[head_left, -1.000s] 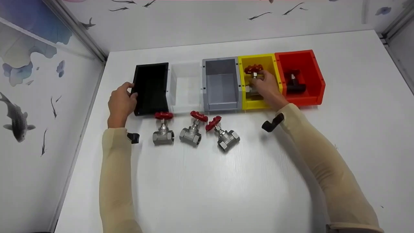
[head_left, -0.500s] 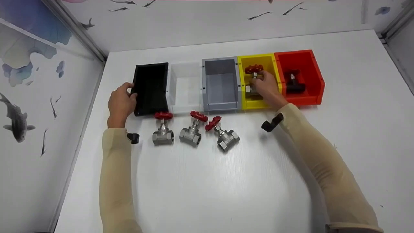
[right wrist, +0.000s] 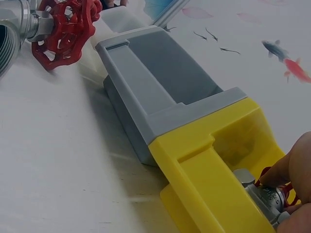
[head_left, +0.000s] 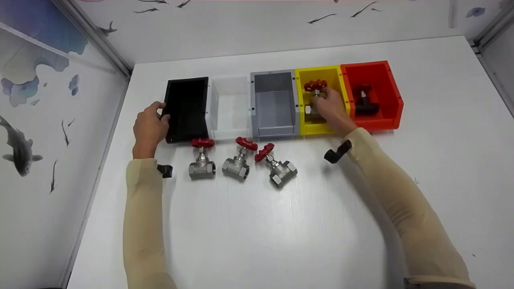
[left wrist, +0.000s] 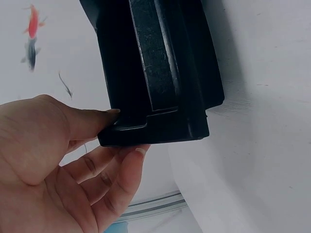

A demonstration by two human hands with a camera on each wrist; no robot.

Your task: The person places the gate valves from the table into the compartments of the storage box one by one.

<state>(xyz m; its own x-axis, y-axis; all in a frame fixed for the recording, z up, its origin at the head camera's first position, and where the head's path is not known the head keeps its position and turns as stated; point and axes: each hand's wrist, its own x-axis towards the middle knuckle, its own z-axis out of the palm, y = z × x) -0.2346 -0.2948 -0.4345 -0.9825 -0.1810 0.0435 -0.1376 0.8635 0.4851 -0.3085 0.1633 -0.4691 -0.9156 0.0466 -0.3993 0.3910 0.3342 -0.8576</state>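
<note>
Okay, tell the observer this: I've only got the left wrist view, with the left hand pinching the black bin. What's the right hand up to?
Observer: The right hand grips a valve inside the yellow bin.
Operator: Anything lying loose that I'm missing?
Observer: Yes, three more valves with red handwheels lie on the table.
Operator: What about the other bins, is anything in those?
Observer: The red bin, next to the yellow one, has a black fitting in it.
</note>
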